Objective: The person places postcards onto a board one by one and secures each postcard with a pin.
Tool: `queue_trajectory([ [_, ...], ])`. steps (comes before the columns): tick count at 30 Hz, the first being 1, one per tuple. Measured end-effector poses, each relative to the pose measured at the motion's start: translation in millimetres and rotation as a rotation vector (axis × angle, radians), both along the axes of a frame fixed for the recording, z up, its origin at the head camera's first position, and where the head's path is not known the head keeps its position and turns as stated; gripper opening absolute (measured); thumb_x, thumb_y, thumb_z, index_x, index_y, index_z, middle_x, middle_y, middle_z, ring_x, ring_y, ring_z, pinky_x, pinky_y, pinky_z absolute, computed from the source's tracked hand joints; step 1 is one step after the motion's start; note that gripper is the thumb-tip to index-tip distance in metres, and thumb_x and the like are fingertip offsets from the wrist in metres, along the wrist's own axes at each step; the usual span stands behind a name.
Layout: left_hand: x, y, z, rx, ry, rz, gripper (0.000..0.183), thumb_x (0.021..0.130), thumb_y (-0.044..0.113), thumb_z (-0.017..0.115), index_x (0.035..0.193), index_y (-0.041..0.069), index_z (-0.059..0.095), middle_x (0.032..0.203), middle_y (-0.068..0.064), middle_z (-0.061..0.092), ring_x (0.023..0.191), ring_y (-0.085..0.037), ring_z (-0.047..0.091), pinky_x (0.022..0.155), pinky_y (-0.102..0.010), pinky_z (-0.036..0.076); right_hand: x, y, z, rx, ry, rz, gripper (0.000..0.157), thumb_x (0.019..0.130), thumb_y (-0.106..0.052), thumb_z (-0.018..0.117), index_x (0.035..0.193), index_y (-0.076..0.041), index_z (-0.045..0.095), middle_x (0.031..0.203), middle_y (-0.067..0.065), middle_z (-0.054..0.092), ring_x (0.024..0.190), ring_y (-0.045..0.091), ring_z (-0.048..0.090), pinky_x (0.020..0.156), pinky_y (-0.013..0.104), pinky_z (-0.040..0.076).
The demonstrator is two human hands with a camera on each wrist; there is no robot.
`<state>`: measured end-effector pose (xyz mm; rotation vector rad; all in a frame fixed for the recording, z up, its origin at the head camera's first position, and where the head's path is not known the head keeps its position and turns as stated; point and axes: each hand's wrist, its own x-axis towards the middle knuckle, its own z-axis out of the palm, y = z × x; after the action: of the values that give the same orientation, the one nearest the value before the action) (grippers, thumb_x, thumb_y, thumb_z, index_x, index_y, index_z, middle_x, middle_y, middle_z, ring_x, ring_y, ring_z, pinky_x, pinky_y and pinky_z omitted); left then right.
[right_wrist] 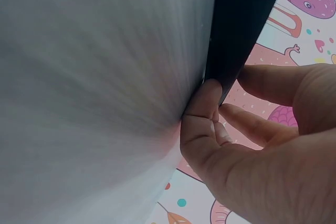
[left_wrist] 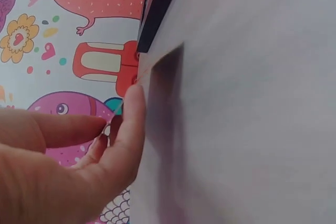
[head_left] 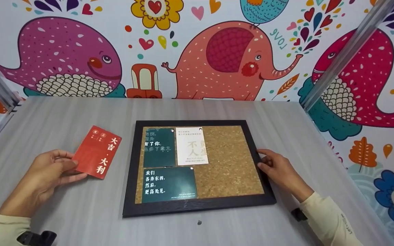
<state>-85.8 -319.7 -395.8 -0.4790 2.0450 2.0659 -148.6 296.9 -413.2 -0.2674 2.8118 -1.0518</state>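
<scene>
In the head view, my left hand (head_left: 55, 171) pinches a red card (head_left: 97, 152) with white Chinese characters by its lower left corner, left of the framed cork board. The left wrist view shows this card nearly edge-on, between the thumb and fingers of the left hand (left_wrist: 100, 156), with its shadow on the table. My right hand (head_left: 280, 171) holds the right side of the black frame (head_left: 267, 184), its thumb and fingers at the outer edge. Fixed on the cork (head_left: 231, 164) are two dark green cards, one at upper left (head_left: 159, 157) and one below (head_left: 169, 188), and a white card (head_left: 192, 150).
The board lies on a grey, wood-grained table (head_left: 80, 212). A small dark object (head_left: 199, 222) sits in front of the frame. Behind stands a wall (head_left: 169, 44) printed with cartoon animals, with metal posts (head_left: 347, 54) at both sides.
</scene>
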Motion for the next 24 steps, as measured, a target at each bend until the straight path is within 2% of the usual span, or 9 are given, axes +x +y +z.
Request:
queue_trajectory([
  [3, -0.2, 4.1, -2.7, 0.047, -0.004, 0.023, 0.026, 0.107, -0.010, 0.053, 0.130, -0.006, 0.041, 0.106, -0.008, 0.061, 0.090, -0.013, 0.074, 0.083, -0.044, 0.067, -0.6, -0.7, 0.2, 0.004, 0.000, 0.002, 0.050, 0.107, -0.002, 0.068, 0.155, 0.008, 0.055, 0.108, 0.015, 0.074, 0.082, 0.021, 0.060, 0.066, 0.029, 0.050],
  [5, -0.5, 7.3, -4.2, 0.063, 0.006, 0.024, 0.031, 0.107, -0.010, 0.053, 0.135, -0.007, 0.039, 0.108, -0.008, 0.061, 0.091, -0.015, 0.075, 0.084, -0.045, 0.067, -0.9, -0.9, 0.5, 0.004, -0.001, 0.003, 0.050, 0.107, -0.002, 0.068, 0.155, 0.007, 0.055, 0.108, 0.015, 0.074, 0.082, 0.021, 0.060, 0.066, 0.029, 0.050],
  [9, -1.5, 15.4, -5.9, 0.075, 0.030, 0.016, 0.064, 0.106, -0.011, 0.054, 0.163, -0.009, 0.025, 0.111, -0.007, 0.061, 0.093, -0.014, 0.074, 0.086, -0.044, 0.067, -1.5, -1.1, 1.0, -0.004, -0.010, 0.003, 0.051, 0.107, -0.003, 0.068, 0.155, 0.008, 0.054, 0.108, 0.015, 0.074, 0.082, 0.021, 0.059, 0.066, 0.029, 0.049],
  [12, -2.8, 23.1, -5.4, 0.082, 0.032, 0.017, 0.079, 0.108, -0.010, 0.053, 0.174, -0.004, 0.011, 0.119, -0.011, 0.058, 0.096, -0.013, 0.072, 0.088, -0.043, 0.066, -1.8, -1.3, 1.3, -0.010, -0.018, -0.001, 0.051, 0.107, -0.003, 0.068, 0.155, 0.008, 0.054, 0.109, 0.015, 0.074, 0.081, 0.020, 0.058, 0.065, 0.028, 0.049],
  [16, -3.9, 34.0, -3.5, 0.090, 0.029, 0.019, 0.079, 0.109, -0.008, 0.053, 0.175, -0.001, 0.010, 0.129, -0.016, 0.050, 0.100, -0.013, 0.071, 0.090, -0.042, 0.065, -1.8, -1.3, 0.9, -0.008, -0.022, -0.003, 0.051, 0.108, -0.003, 0.067, 0.156, 0.008, 0.054, 0.109, 0.016, 0.074, 0.081, 0.020, 0.058, 0.065, 0.027, 0.049],
  [24, -3.9, 62.2, 2.0, 0.070, 0.021, 0.017, 0.079, 0.110, -0.006, 0.055, 0.176, 0.003, 0.013, 0.134, -0.020, 0.044, 0.105, -0.017, 0.070, 0.093, -0.041, 0.064, -1.3, 0.1, -0.3, -0.017, -0.022, 0.001, 0.051, 0.108, -0.002, 0.067, 0.155, 0.009, 0.053, 0.109, 0.016, 0.073, 0.083, 0.020, 0.059, 0.066, 0.028, 0.050],
])
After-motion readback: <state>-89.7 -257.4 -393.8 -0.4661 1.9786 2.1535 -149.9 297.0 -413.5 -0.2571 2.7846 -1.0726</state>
